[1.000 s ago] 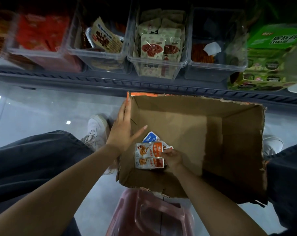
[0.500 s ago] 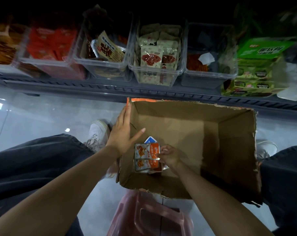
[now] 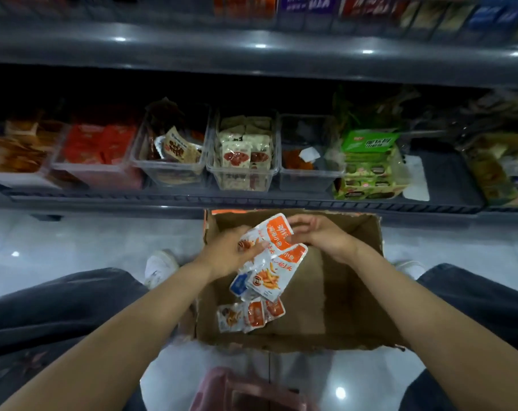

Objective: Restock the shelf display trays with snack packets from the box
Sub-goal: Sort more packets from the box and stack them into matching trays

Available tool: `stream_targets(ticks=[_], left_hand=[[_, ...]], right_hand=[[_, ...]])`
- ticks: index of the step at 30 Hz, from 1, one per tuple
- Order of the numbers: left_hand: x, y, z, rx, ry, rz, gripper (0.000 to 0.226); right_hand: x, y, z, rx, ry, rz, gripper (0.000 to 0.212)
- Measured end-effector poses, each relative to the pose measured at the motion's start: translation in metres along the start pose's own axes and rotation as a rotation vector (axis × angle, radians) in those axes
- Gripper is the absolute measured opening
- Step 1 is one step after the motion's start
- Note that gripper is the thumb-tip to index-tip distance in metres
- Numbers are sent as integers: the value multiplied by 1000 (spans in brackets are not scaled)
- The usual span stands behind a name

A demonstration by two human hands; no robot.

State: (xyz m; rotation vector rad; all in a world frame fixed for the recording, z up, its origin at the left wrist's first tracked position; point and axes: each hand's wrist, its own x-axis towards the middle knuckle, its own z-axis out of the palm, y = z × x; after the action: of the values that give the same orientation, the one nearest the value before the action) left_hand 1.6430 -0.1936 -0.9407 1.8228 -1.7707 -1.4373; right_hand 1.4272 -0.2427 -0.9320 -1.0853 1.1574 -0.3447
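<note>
Both hands meet above the box [image 3: 349,292]: left hand [image 3: 228,258] grips a loose fan of snack packets [image 3: 277,232], right hand [image 3: 320,237] pinches its top edge. Spare packets [image 3: 251,317] lie on the box floor. My judgement: I square the dangling fan before lifting it toward the near-empty tray [image 3: 311,176].

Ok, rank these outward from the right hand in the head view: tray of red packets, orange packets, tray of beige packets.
1. orange packets: held by the right hand itself, above the cardboard box.
2. tray of beige packets: on the shelf ahead, slightly left.
3. tray of red packets: same shelf, far left.
</note>
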Motion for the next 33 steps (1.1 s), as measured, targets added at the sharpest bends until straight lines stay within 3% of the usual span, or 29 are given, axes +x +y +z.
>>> stream_targets(ticks=[5,9,13,19,23,27,33], left_hand=[[-22,55,-9,-424,-155,-34,25],[-42,95,-17,-521,-72,100,10],[-60,119,-31,-520,116,233,22],[-83,155,-62,-485,221,400,37],[-94,173,-84,-509,268,452,27],[-106,187,-110,-490,205,466,15],[-108,196,-136,-724,147,424,20]], right_hand=[[-33,-53,3,265,162,-195,20],[-56,-84,10,403,282,-342,17],[-81,-115,18,228,286,-478,32],[-115,-162,23,-44,308,-600,54],[-132,-194,22,-69,326,-702,45],[-140,-220,20,-73,344,-738,36],[-145,-255,24,-105,324,-790,35]])
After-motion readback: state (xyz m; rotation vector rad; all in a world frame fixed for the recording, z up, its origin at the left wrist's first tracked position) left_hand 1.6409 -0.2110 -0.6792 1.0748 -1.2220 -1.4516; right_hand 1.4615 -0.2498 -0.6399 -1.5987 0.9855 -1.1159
